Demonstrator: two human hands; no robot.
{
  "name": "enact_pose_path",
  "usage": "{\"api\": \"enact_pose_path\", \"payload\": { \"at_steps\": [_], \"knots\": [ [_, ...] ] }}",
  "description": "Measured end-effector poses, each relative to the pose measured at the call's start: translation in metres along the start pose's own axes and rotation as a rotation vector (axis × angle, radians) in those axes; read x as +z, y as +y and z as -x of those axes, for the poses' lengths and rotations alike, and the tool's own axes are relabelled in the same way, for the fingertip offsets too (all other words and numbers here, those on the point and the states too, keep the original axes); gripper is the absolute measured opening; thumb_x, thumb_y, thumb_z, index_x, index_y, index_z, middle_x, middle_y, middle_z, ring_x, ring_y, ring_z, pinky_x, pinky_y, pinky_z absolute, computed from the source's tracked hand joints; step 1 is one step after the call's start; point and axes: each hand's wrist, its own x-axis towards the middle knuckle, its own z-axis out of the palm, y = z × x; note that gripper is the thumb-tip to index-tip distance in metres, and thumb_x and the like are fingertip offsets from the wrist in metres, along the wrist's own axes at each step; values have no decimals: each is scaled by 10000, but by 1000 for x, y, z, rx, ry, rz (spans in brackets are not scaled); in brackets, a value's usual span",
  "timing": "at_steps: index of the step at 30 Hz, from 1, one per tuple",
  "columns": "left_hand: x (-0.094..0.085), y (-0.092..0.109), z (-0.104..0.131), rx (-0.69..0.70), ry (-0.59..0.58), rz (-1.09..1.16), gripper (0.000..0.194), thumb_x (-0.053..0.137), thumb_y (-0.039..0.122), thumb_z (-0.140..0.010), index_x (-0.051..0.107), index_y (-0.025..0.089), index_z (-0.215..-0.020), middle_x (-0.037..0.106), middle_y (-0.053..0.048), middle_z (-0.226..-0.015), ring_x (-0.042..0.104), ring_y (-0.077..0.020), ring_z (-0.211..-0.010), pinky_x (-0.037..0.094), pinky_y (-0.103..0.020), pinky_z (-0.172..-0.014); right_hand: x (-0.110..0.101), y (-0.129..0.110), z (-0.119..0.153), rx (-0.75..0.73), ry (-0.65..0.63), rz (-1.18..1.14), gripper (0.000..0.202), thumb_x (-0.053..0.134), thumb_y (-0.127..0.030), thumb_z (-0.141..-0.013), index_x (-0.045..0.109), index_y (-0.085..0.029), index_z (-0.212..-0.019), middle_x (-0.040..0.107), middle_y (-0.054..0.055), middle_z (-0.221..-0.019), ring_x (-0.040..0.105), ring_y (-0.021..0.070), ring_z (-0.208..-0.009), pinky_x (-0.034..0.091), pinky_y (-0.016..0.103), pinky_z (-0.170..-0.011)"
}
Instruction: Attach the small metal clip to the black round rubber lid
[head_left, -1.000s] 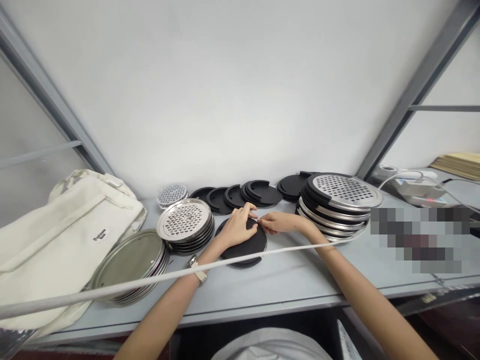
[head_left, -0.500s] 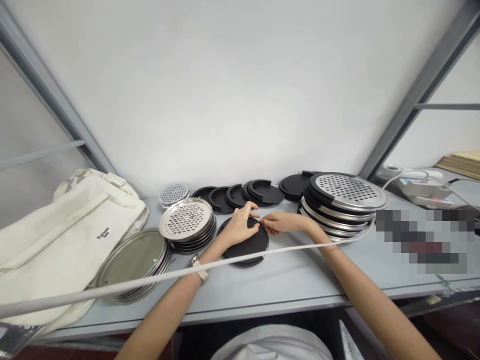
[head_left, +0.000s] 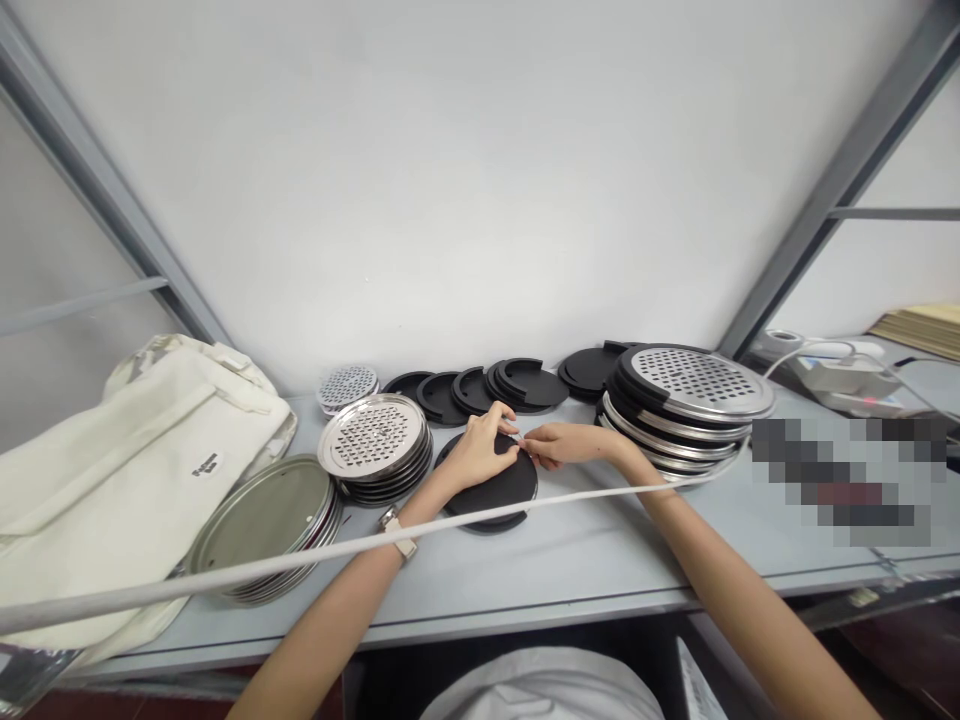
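A round black disc [head_left: 491,493] lies on the grey table in front of me. My left hand [head_left: 480,450] rests on its upper part, thumb and fingers curved toward the disc's right edge. At that edge my right hand [head_left: 551,445] pinches something small and thin that I cannot make out. The fingertips of both hands nearly meet there. A stack topped by a silver perforated plate [head_left: 375,437] stands left of the disc. Behind it is a row of black discs [head_left: 529,383].
Large perforated plates [head_left: 694,380] are stacked at the right. Green-grey plates [head_left: 262,515] and a cream cloth bag [head_left: 142,450] lie left. A white cord [head_left: 300,553] crosses low in front of my forearms. A small perforated stack [head_left: 347,387] stands by the wall.
Both hands stay almost in place at the disc's edge. The small thing at my right fingertips shows slightly differently, with a pinkish tint.
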Motion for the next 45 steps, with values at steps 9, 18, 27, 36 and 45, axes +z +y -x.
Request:
{"api": "enact_pose_path", "payload": {
  "at_steps": [9,18,27,36,45],
  "knots": [
    [1,-2,0,-22,16,23,420,599,130,-739,366,222,-1076,655,-28,-1005,596,-203,-1025,370,-371,-954,0,-2,1,13,-5,3,310,409,-416,-876,489,-185,-686,559,2,-618,511,145,-593,408,269,-626],
    [5,-10,-2,-19,32,116,443,621,142,-727,321,231,-1042,675,-44,-969,633,-195,-973,457,-335,-883,2,-1,-2,14,8,11,266,401,-320,-877,494,-184,-668,552,5,-603,509,141,-573,421,282,-625],
    [4,-12,-2,23,34,204,452,630,98,-714,327,228,-1023,689,-33,-942,658,-172,-921,490,-319,-871,2,9,-7,3,2,11,273,391,-297,-878,528,-179,-674,583,21,-630,541,151,-596,443,289,-633],
    [2,-11,-1,34,9,187,417,620,104,-739,339,226,-1022,684,-47,-978,647,-179,-967,480,-325,-888,1,8,-7,3,-11,17,284,386,-305,-877,533,-178,-671,579,16,-628,534,145,-596,435,285,-639],
    [1,-8,0,33,8,191,410,619,93,-745,340,228,-1013,685,-48,-966,652,-177,-962,492,-320,-878,1,9,-7,-11,-8,5,294,401,-320,-875,531,-177,-654,575,13,-607,526,143,-584,435,277,-624]
  ]
}}
